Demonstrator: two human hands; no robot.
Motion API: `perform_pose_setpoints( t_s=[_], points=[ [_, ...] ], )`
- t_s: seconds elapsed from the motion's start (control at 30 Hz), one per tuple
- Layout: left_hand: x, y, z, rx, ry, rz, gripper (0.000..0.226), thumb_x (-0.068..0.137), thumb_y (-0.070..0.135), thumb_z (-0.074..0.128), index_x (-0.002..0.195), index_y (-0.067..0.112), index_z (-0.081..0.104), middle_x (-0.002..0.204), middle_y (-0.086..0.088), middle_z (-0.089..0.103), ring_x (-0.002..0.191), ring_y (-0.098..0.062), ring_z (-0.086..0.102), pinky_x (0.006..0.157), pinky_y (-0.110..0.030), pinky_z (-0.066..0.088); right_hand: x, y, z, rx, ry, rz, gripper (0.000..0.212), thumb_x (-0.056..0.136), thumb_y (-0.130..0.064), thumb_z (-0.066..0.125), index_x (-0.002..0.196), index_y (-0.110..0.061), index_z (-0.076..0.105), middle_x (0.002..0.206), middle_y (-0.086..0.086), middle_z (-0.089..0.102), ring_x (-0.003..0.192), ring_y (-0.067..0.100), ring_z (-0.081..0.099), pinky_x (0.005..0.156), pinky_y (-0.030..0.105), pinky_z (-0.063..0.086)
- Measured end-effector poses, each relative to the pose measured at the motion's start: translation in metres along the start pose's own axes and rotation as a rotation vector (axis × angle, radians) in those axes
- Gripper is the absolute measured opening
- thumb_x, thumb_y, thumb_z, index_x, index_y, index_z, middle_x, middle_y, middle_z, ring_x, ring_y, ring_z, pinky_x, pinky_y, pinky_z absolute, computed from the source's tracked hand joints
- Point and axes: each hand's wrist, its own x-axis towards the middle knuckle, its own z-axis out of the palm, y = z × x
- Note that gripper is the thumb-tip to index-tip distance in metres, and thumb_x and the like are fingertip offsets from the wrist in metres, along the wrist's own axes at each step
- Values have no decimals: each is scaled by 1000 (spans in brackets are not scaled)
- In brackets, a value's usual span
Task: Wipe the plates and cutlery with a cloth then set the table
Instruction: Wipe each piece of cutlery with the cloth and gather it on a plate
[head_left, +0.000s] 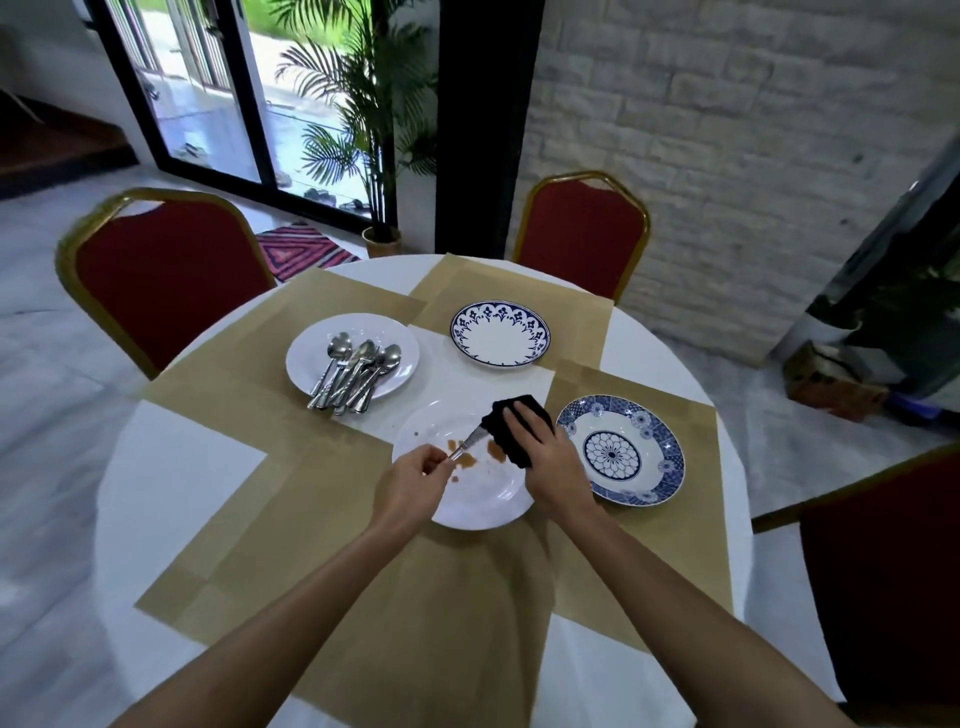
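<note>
Cutlery handle (468, 443) pinched by left hand (415, 483); right hand (546, 453) grips black cloth (503, 423).

Far left, black-framed glass doors (208, 104), bright with daylight from outside. Just beside them, a potted palm (363, 119) and a striped rug (301, 249) on the pale marble floor (52, 441). Right of the palm, a black pillar (483, 130), then a whitish brick wall (727, 130). Red cushions and gold frames on 3 seats: left chair (166, 280), far chair (582, 234), right chair (883, 597). At the far right, a cardboard box (831, 384) below dark foliage (909, 296).
</note>
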Motion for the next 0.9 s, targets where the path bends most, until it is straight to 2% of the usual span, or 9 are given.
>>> perform_pose_setpoints(
  t_s=[0.1,0.23,0.3,0.4,0.5,0.63,0.7,0.8,0.9],
  points=[
    [-2,3,-3,-23,3,24,13,92,29,59,80,25,63,71,12,61,73,-8,58,59,-21,38,9,0,-12,-1,33,76,78,69,8,44,142,-17,47,145,5,46,92,41,54,75,47,51],
    [1,12,-6,-46,-21,42,15,90,27,60,75,28,62,72,12,63,73,-9,59,61,-23,37,5,-11,-19,-115,52,-184,78,64,8,51,137,-18,50,137,3,55,73,35,55,62,37,48],
    [1,13,-8,-38,-27,45,14,89,28,61,75,28,63,73,12,65,75,-10,61,62,-24,38,4,-10,-19,-134,38,-227,78,65,8,50,137,-21,50,136,1,55,71,32,54,59,35,48],
    [-5,12,-8,-13,-42,44,14,89,29,61,76,24,65,70,11,63,72,-10,58,63,-26,40,12,9,-24,-100,15,-56,75,69,8,61,138,-20,51,137,4,54,88,38,58,69,43,52],
    [-9,12,-8,-8,-82,45,15,88,35,63,79,23,65,71,11,63,70,-9,55,61,-24,38,17,28,-32,-45,-16,165,60,83,-16,50,143,-20,43,141,6,47,107,36,51,90,45,45],
    [-6,11,-11,-52,-114,55,14,91,31,60,79,26,64,64,18,64,66,0,55,61,-21,37,18,27,-43,331,173,459,64,78,11,41,138,-11,49,131,13,53,118,32,49,96,35,39],
    [-5,13,-11,-91,-140,38,20,94,29,54,78,26,66,61,16,63,59,3,54,59,-22,36,16,16,-45,449,249,515,65,80,13,39,140,-12,47,135,11,52,124,25,46,100,29,35],
    [-4,14,-10,-125,-159,15,28,97,26,49,76,28,68,57,14,59,60,-2,50,55,-23,35,12,1,-45,418,294,300,70,77,11,41,141,-17,47,135,5,52,123,20,45,103,31,37],
    [-3,14,-7,-146,-178,-7,29,97,28,48,77,26,68,60,11,57,56,-7,44,50,-22,32,14,-9,-38,229,240,26,68,76,7,43,140,-14,47,137,7,50,116,30,48,96,41,45]
  ],
)
